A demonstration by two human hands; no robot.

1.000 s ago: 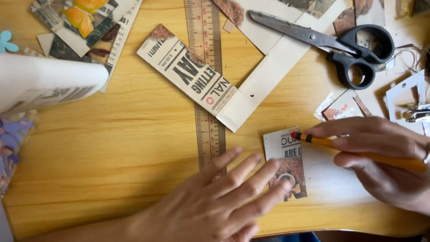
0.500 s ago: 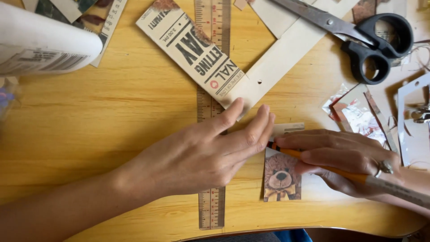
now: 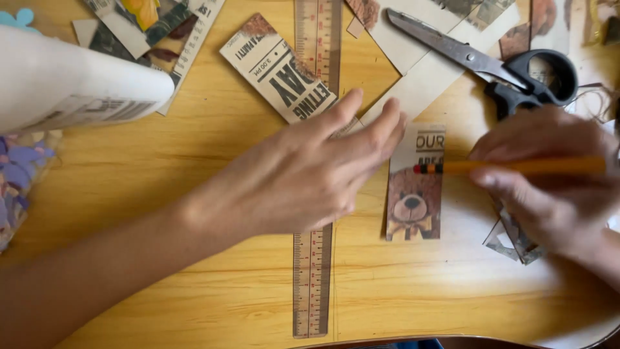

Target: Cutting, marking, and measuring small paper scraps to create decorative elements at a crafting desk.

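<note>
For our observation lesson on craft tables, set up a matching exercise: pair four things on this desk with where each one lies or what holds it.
Things:
1. long wooden ruler
2. black-handled metal scissors
3. orange pencil
4. paper strip printed with a teddy bear

Places:
A. top right of the yellow wooden table
B. held in the right hand
C. partly under the left hand
D. flat between the two hands

Pairs: 1-C, 2-A, 3-B, 4-D

Ruler's (image 3: 312, 278) middle under the left hand (image 3: 303, 174); right hand (image 3: 549, 181) motion-blurred
</note>
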